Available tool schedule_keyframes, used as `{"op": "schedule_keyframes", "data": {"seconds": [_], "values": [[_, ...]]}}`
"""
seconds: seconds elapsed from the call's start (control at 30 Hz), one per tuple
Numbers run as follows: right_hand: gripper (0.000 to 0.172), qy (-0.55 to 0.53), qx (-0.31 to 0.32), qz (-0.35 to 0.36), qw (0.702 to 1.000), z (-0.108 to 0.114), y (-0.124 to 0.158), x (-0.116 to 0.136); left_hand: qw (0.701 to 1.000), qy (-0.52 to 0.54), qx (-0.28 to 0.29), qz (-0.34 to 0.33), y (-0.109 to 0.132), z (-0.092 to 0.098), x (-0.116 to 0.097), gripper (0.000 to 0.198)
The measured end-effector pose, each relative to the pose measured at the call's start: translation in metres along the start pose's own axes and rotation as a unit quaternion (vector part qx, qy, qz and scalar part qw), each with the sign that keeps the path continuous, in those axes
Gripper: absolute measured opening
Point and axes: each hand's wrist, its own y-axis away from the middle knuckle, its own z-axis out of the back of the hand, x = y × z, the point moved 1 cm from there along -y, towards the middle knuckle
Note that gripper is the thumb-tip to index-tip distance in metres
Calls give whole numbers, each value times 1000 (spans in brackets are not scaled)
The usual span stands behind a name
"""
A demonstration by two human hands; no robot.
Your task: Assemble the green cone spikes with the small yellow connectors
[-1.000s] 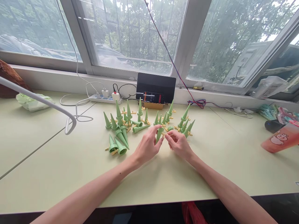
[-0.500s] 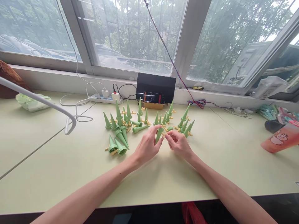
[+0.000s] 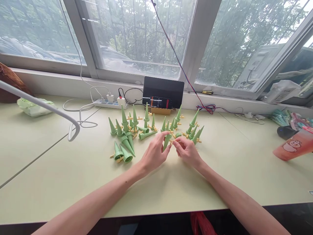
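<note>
My left hand [image 3: 156,148] is closed around a green plastic plant watering spike [image 3: 167,141], whose tip points down between thumb and fingers. At its right side, my right hand [image 3: 187,149] pinches a small yellow valve [image 3: 171,142] that meets the spike. Whether the valve is fully seated I cannot tell. Several more green spikes [image 3: 124,120] with yellow valves stand or lie to the left. Others, such as an upright spike [image 3: 193,120], are beyond and to the right of my hands.
A phone [image 3: 160,102] leans on a black tablet [image 3: 163,89] by the window. The power strip [image 3: 99,103] with cables sits back left. A white curved tube [image 3: 44,105] crosses the left side. At right are a pink drink cup [image 3: 294,143] and bundled wires [image 3: 206,108].
Almost nothing differs. Both hands keep the same place and grip on the spike and valve.
</note>
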Motion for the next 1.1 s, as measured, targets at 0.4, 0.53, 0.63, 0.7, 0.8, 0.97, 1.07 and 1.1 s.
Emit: {"op": "schedule_keyframes", "data": {"seconds": [0.4,0.53,0.63,0.7,0.8,0.97,1.07,1.1], "values": [[35,0,-2,0,1000,1,0,0,1000,-4,6,-2,0,-1,1,35],[30,10,-5,-2,1000,1,0,0,1000,-3,3,1,0,-1,1,35],[29,15,-3,2,1000,1,0,-1,1000,-7,-1,-1,0,-1,1,36],[29,11,0,3,1000,0,0,-2,1000,-7,0,-3,0,-1,1,35],[34,3,6,1,1000,0,0,-2,1000,-7,1,-7,0,-1,2,35],[32,11,-4,-5,1000,1,0,-1,1000,-5,-2,-6,0,0,1,35],[32,13,-5,0,1000,1,0,-1,1000,-7,-3,-6,0,0,0,35],[32,12,-3,2,1000,1,0,-1,1000,-6,-2,-5,0,0,0,35]]}}
